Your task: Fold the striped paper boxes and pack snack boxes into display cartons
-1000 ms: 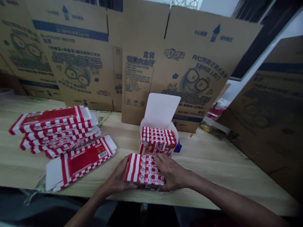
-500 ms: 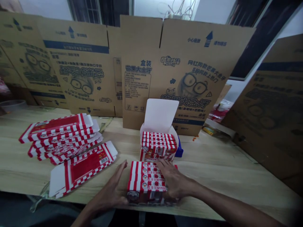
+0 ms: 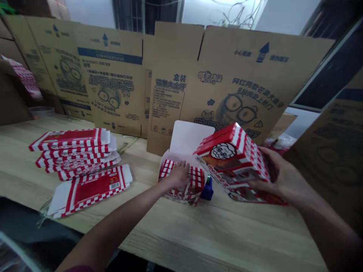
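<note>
My right hand (image 3: 279,175) grips a block of red-and-white striped boxes (image 3: 235,162), lifted and tilted above the table at the right. The block's end facing me carries a round face logo. Over the open white-lidded carton (image 3: 191,138), my left hand (image 3: 179,176) lies on the small striped boxes (image 3: 197,175) packed inside, its fingers bent over their tops. Part of those boxes is hidden under the hand. Touching or close behind the carton's right side is a blue object (image 3: 208,190), partly covered.
Flattened striped cartons (image 3: 76,149) lie stacked at the left, with one single flat carton (image 3: 93,189) in front. Large printed cardboard boxes (image 3: 170,49) wall the table's back, another cardboard box (image 3: 334,151) the right. A clear plastic tub (image 3: 42,111) sits far left.
My right hand has raised the block of striped boxes from the table's front edge, up and to the right. My left hand has left that block and reached forward onto the boxes in the carton.
</note>
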`<action>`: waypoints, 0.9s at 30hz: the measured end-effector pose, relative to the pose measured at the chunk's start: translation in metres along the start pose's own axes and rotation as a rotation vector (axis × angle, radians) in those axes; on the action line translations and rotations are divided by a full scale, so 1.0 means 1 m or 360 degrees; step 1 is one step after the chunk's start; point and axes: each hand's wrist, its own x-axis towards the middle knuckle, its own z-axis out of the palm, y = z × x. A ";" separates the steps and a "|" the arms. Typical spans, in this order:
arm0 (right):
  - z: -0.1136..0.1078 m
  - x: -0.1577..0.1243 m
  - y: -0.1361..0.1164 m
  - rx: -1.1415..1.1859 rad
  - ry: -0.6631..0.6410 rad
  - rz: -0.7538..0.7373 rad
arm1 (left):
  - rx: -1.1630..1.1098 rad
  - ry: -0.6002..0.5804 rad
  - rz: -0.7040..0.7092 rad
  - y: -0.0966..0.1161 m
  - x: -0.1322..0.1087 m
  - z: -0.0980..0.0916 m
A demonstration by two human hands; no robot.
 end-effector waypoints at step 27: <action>0.142 0.177 -0.001 0.0524 -0.1340 -0.0137 | 0.0113 -0.0081 0.0293 0.000 -0.050 0.011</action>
